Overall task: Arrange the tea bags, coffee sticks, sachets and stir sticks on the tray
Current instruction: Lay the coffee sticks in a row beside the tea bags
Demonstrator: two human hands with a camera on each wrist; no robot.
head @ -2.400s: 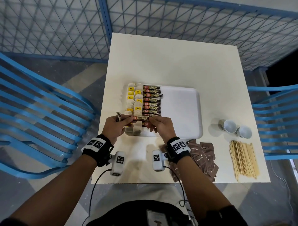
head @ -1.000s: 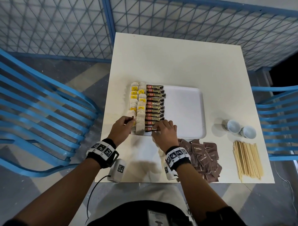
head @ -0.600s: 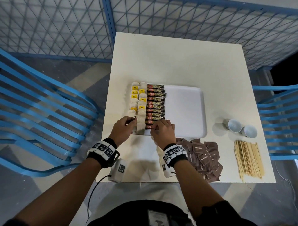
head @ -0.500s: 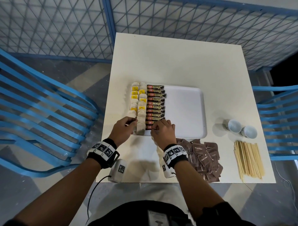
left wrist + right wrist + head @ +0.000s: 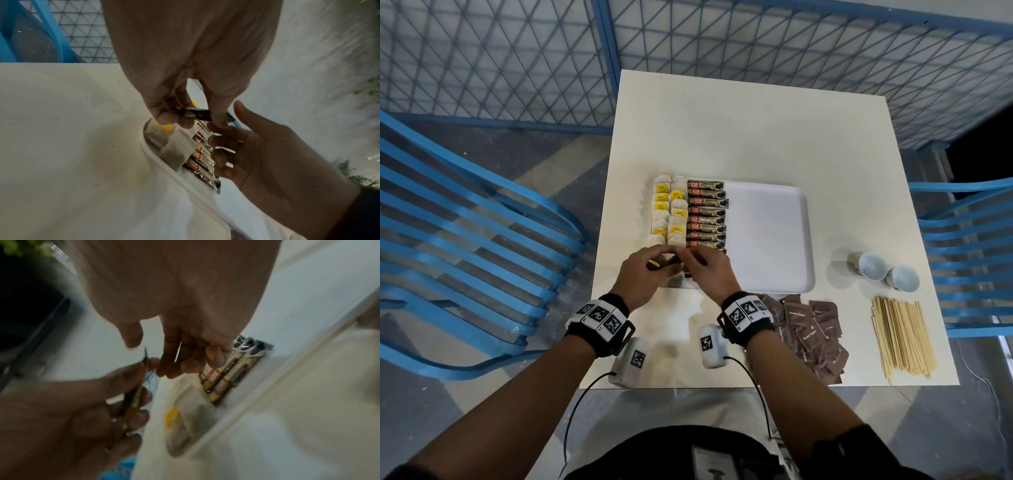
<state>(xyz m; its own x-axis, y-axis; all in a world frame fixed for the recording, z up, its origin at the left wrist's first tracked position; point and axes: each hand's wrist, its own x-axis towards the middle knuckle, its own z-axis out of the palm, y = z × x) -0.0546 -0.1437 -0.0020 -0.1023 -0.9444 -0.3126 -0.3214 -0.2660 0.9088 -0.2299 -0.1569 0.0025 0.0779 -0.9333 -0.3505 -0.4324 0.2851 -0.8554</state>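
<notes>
A white tray (image 5: 767, 240) holds two columns of tea bags (image 5: 669, 212) and a row of coffee sticks (image 5: 707, 214) along its left side. Over the tray's near-left corner my left hand (image 5: 664, 260) pinches one dark coffee stick (image 5: 662, 266), seen close in the left wrist view (image 5: 200, 114) and blurred in the right wrist view (image 5: 131, 400). My right hand (image 5: 690, 257) is right beside it, thumb and fingers (image 5: 164, 369) spread either side of the stick's free end without closing. Brown sugar sachets (image 5: 808, 332) and wooden stir sticks (image 5: 900, 335) lie on the table near right.
Two small white cups (image 5: 873, 267) (image 5: 902, 278) stand right of the tray. Blue slatted chairs flank the table on the left (image 5: 465, 240) and right (image 5: 969, 240). A blue mesh fence (image 5: 722, 34) runs behind. The tray's right half is bare.
Both hands were pressing the near end of the rows. They have since risen and come together, the right hand shifting left to the stick in the left hand.
</notes>
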